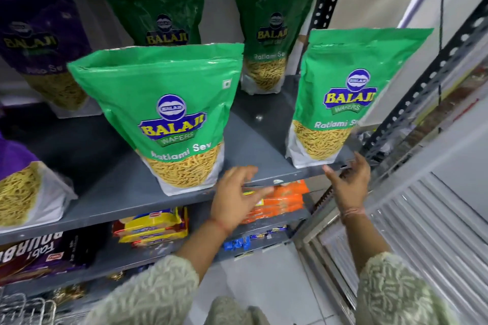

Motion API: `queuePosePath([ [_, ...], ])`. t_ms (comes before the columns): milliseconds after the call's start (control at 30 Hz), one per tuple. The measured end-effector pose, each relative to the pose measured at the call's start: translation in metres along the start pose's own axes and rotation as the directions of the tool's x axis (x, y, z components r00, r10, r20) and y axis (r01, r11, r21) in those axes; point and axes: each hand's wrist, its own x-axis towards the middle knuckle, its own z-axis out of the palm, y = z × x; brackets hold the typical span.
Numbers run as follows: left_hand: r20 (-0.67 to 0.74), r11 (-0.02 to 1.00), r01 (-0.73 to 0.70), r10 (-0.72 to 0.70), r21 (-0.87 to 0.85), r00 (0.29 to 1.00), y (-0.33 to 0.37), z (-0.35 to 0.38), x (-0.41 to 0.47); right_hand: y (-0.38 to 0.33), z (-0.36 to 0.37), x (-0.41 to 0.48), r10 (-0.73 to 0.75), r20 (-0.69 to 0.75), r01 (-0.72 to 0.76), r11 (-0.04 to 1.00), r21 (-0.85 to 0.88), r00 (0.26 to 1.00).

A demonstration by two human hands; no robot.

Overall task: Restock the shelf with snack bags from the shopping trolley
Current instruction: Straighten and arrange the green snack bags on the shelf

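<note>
Two green Ratlami Sev bags stand upright at the front of the grey shelf (118, 187): one in the middle (169, 113) and one at the right end (340, 92). Two more green bags (266, 42) stand behind them at the back. My left hand (235, 200) hovers open just below the shelf's front edge, right of the middle bag, holding nothing. My right hand (348, 182) is open beside the lower right corner of the right bag, fingers close to it but not gripping. The wire trolley (26, 309) shows at the bottom left corner.
Purple snack bags (39, 47) stand at the shelf's left side. Below are orange packets (285, 200), yellow biscuit packs (153, 227) and dark Bourbon packs (39, 253). A perforated metal upright (427, 82) borders the shelf's right; a ribbed metal shutter (422, 232) lies beyond.
</note>
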Motion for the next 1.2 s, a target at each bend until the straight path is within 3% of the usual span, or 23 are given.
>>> queuePosePath([
  [133,0.219,0.995,0.067,-0.082,0.076,0.972,0.021,0.048,0.076,0.005,-0.015,0.049,0.08,0.363,-0.045,0.994,-0.102,0.928],
  [233,0.299,0.984,0.145,-0.169,0.101,0.939,0.017,0.081,0.101,0.003,-0.01,0.064,0.052,0.454,0.009,0.991,-0.132,0.89],
  [300,0.234,0.975,0.209,-0.222,0.081,0.947,0.014,0.093,0.101,0.005,-0.006,0.066,0.004,0.463,0.08,0.983,-0.163,0.886],
  [433,0.153,0.974,0.21,-0.22,0.081,0.963,0.01,0.099,0.098,0.023,0.0,0.069,-0.012,0.447,0.123,0.968,-0.22,0.894],
  [700,0.213,0.976,0.17,-0.196,0.135,0.957,0.016,0.09,0.095,0.02,0.009,0.067,0.012,0.416,0.081,0.976,-0.204,0.909],
  [767,0.216,0.982,0.175,-0.185,0.068,0.959,0.017,0.08,0.086,0.018,0.01,0.058,0.008,0.364,0.044,0.99,-0.135,0.931],
  [833,0.15,0.981,0.185,-0.176,-0.051,0.973,0.019,0.062,0.065,0.016,0.008,0.032,0.04,0.205,-0.028,0.998,-0.058,0.978],
  [900,-0.017,0.977,0.142,-0.146,-0.16,0.989,0.015,0.037,0.029,0.011,0.007,-0.01,-0.052,0.041,0.055,0.996,-0.066,0.998],
  [933,-0.135,0.973,0.102,-0.131,-0.205,0.982,0.011,0.021,0.007,0.006,0.011,-0.035,-0.13,0.033,0.132,0.989,-0.071,0.991],
  [967,-0.277,0.971,0.059,-0.124,-0.232,0.953,0.005,0.005,-0.014,0.0,0.017,-0.057,-0.196,0.088,0.2,0.979,-0.042,0.977],
  [1033,-0.558,0.981,0.019,-0.126,-0.192,0.821,-0.012,-0.034,-0.04,-0.018,0.041,-0.092,-0.248,0.319,0.241,0.969,0.062,0.915],
  [1100,-0.66,0.989,0.105,-0.148,-0.104,0.737,-0.034,-0.071,-0.041,-0.041,0.072,-0.104,-0.228,0.533,0.185,0.974,0.135,0.814],
  [1133,-0.623,0.985,0.143,-0.172,-0.097,0.763,-0.043,-0.086,-0.035,-0.051,0.086,-0.103,-0.206,0.614,0.142,0.978,0.151,0.762],
  [1200,-0.412,0.981,0.148,-0.187,-0.125,0.892,-0.054,-0.112,-0.019,-0.069,0.116,-0.099,-0.175,0.722,0.088,0.984,0.156,0.669],
])
